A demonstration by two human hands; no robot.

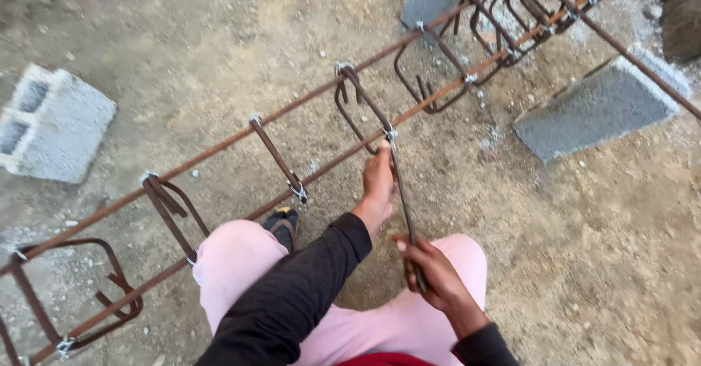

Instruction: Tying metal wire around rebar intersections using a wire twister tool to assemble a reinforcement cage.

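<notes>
Two hands on rusty rebar cage (219, 147) lying across dirt ground (584, 264). Grey concrete block (55, 121) near left edge. Left hand (377, 187) reaches forward, fingers closed around cage bar beside wire tie (391, 135). Right hand (431, 271) fist closed on thin hook tool (401, 198), tip touching tie. Second block (595, 110) at right.

Rusty rebar cage (307, 132) w/ wire-tied stirrups, diagonal over dirt; thin hook tool (403, 205) at tie (391, 135)
</notes>
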